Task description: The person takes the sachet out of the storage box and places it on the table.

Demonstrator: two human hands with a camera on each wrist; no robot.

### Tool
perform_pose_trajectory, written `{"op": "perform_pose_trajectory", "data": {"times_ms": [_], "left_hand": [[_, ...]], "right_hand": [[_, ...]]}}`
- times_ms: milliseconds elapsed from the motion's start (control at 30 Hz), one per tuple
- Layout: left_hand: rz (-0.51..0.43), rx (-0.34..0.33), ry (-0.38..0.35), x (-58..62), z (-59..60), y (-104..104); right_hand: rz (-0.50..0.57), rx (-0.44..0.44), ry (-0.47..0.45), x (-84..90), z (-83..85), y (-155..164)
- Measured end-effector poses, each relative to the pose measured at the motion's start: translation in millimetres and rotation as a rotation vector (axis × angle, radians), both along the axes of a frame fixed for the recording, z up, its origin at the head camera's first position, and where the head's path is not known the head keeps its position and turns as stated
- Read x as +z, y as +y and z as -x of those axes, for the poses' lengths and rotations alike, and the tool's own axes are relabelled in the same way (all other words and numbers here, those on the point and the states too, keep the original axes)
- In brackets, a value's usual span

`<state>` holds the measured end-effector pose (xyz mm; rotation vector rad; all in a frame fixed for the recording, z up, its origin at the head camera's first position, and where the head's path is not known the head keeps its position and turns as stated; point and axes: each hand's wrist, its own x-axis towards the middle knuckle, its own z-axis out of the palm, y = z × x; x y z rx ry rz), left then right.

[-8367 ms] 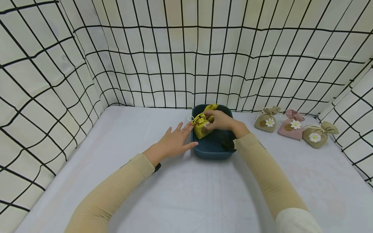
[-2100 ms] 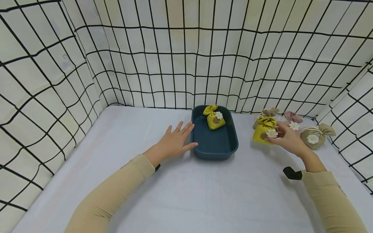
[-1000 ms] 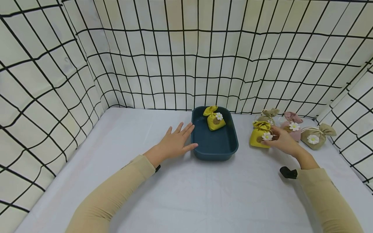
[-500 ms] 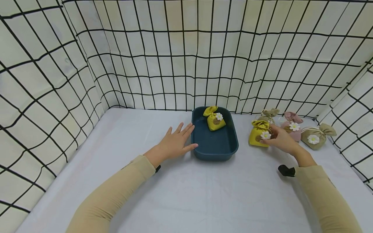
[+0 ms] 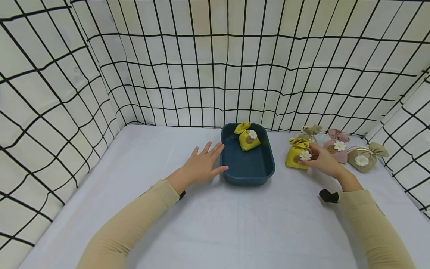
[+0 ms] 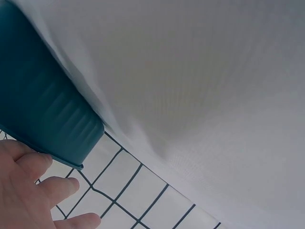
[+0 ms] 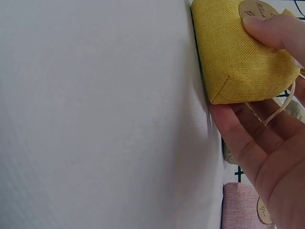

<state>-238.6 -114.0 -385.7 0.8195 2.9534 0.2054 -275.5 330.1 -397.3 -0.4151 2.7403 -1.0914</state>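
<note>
In the head view my right hand [image 5: 325,161] holds a yellow cloth drawstring pouch [image 5: 295,158] with a white daisy on its front, thumb in front and fingers behind. The right wrist view shows this yellow pouch [image 7: 228,57] low at the white cloth, a thin cord hanging from it. My left hand [image 5: 201,164] has its fingers spread, fingertips at the left rim of a dark blue plastic basin [image 5: 246,168]. A second yellow pouch [image 5: 249,142] lies toward the back inside the basin. In the left wrist view, fingertips [image 6: 43,162] meet the basin's rim.
Behind the held pouch stands a beige pouch [image 5: 310,130]. Right of it are a pink pouch [image 5: 339,154] and another beige pouch [image 5: 364,160], both with daisies. Black wire grid [image 5: 201,82] walls off the back and sides of the white-covered table [image 5: 215,224].
Earlier my right hand was over the basin at a yellow pouch. It has since carried a yellow pouch right, lowered it before the beige one, and shifted slightly left. The left hand stays put.
</note>
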Motion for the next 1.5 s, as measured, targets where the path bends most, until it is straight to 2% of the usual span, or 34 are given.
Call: {"op": "perform_pose_trajectory", "data": {"times_ms": [400, 700, 1033, 1200, 1500], "left_hand": [[-0.002, 0.006, -0.006, 0.6, -0.5, 0], [-0.008, 0.008, -0.008, 0.1, -0.2, 0], [-0.008, 0.006, -0.006, -0.5, 0.5, 0], [-0.008, 0.003, -0.006, -1.2, 0.7, 1], [-0.013, 0.004, 0.002, -2.2, 0.5, 0]], "right_hand": [[0.02, 0.014, -0.036, -1.8, 2.0, 3], [-0.034, 0.036, -0.053, 4.2, 3.3, 11], [-0.038, 0.067, -0.04, 5.5, 3.0, 14], [-0.033, 0.08, -0.023, 11.7, 0.5, 18], [-0.114, 0.081, 0.047, 20.0, -1.9, 27]]}}
